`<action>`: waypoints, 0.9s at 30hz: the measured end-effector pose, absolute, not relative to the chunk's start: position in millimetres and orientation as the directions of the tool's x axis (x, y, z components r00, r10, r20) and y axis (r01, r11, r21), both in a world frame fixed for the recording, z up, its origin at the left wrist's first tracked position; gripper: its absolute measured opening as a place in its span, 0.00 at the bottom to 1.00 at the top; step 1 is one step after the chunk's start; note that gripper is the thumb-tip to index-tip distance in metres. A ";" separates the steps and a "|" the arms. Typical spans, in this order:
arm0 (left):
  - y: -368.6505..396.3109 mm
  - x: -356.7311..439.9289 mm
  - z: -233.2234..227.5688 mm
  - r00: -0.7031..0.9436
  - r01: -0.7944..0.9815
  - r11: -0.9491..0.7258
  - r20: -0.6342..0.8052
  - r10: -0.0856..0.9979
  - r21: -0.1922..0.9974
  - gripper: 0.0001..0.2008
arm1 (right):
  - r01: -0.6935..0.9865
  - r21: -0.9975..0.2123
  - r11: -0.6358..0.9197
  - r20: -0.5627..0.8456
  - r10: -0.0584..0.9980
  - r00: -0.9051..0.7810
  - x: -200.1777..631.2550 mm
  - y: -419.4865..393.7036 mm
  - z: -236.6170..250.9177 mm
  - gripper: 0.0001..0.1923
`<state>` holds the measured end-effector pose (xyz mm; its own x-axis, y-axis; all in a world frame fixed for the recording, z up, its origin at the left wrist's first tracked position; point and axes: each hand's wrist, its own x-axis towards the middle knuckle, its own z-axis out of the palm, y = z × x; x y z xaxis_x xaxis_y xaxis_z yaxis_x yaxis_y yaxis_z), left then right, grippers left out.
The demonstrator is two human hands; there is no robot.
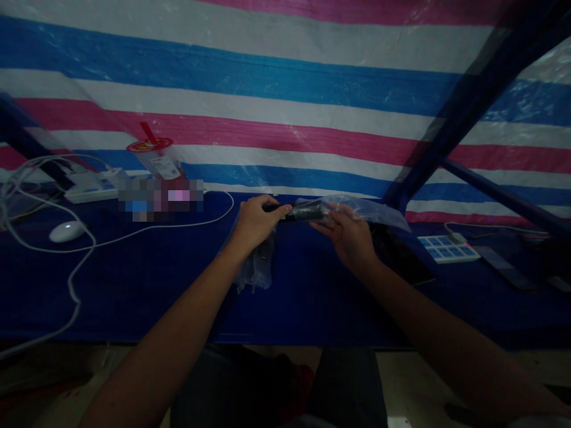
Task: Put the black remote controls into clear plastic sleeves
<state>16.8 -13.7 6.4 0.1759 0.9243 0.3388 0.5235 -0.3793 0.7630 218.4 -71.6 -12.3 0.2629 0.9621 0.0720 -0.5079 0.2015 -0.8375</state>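
My left hand (261, 217) is closed around one end of a black rod-like object (288, 215), with the thumb along its top. The other end of that object lies inside a see-through plastic bag (379, 211), which stretches off to the right. My right hand (350, 235) grips the bag near the object's covered end, fingers curled under it. Below my left hand, another see-through plastic bag (256, 264) with dark contents lies on the blue tabletop (303, 297). The object's exact kind cannot be made out in the dim light.
To the left are a white mouse (66, 231), a looped white cable (74, 285), a power strip (91, 189) and a lidded cup with a red straw (156, 157). At right lie a black tablet (405, 255), another power strip (448, 248) and a phone (504, 267). Striped sheeting (285, 89) hangs behind.
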 end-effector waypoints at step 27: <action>-12.9 17.1 13.4 0.279 0.569 -0.405 0.296 0.914 0.716 0.09 | -0.505 -0.845 0.176 0.075 0.974 0.213 221.5 -69.7 -11.6 0.08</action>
<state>17.1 -12.9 13.4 0.2788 0.9136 0.2961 0.5687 -0.4055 0.7157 221.5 -69.7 -11.6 0.2133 0.9741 0.0750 -0.5053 0.1756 -0.8449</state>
